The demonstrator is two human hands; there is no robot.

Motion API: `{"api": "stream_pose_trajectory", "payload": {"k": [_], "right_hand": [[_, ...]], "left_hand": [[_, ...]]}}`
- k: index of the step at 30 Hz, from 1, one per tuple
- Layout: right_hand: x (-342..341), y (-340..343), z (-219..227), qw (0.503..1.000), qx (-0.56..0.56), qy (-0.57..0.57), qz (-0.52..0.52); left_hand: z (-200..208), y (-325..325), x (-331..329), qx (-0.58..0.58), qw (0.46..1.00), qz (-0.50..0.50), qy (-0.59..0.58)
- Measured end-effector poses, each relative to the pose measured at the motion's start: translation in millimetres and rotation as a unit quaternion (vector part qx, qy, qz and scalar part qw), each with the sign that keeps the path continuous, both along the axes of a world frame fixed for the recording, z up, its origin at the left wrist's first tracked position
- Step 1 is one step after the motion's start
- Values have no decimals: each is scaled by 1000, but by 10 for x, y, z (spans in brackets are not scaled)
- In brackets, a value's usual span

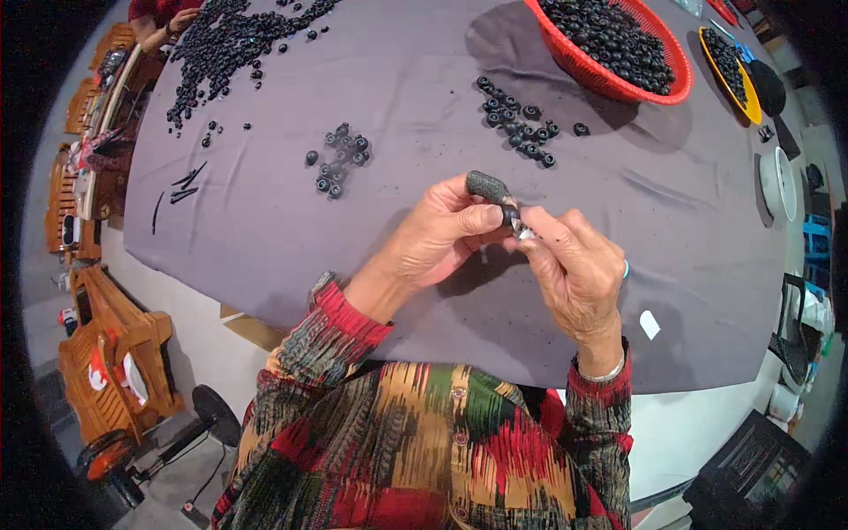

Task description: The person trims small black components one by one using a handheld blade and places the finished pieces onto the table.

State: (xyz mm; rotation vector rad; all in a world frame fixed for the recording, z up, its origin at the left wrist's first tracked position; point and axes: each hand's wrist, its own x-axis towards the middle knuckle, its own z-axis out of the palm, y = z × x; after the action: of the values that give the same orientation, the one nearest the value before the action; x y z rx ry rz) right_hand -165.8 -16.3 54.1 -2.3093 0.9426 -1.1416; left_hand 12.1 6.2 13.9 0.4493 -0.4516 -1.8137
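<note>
Over the near middle of the cloth-covered table, both hands meet at a small round black piece [510, 215]. My left hand [428, 237] pinches it between thumb and index finger, and a dark, rough-textured finger cover [488, 186] sits on that index finger. My right hand [579, 269] is closed, its thumb and index fingertips gripping a small shiny whitish bit [525, 233] against the black piece. The fingertips partly hide where the two meet. Beyond my hands lie two loose groups of similar black round pieces, one on the left [337, 159] and one on the right [521, 124].
A red plastic basket [565, 55] full of black pieces stands at the far right, near a yellow plate [751, 108] and white bowl [779, 185]. Black strips [184, 185] lie left; a white chip [649, 325] lies right. Another person's hand [183, 19] is beside the large far-left pile [225, 49].
</note>
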Motion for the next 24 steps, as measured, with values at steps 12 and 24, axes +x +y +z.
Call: {"api": "stream_pose_trajectory", "payload": {"k": [12, 24], "right_hand": [[-2, -26, -19, 1000, -9, -6, 16], [-27, -26, 6, 1000, 6, 4, 25]], "left_hand": [[-39, 13, -5, 3, 1000, -9, 9], [-73, 18, -29, 22, 999, -8, 35]]}}
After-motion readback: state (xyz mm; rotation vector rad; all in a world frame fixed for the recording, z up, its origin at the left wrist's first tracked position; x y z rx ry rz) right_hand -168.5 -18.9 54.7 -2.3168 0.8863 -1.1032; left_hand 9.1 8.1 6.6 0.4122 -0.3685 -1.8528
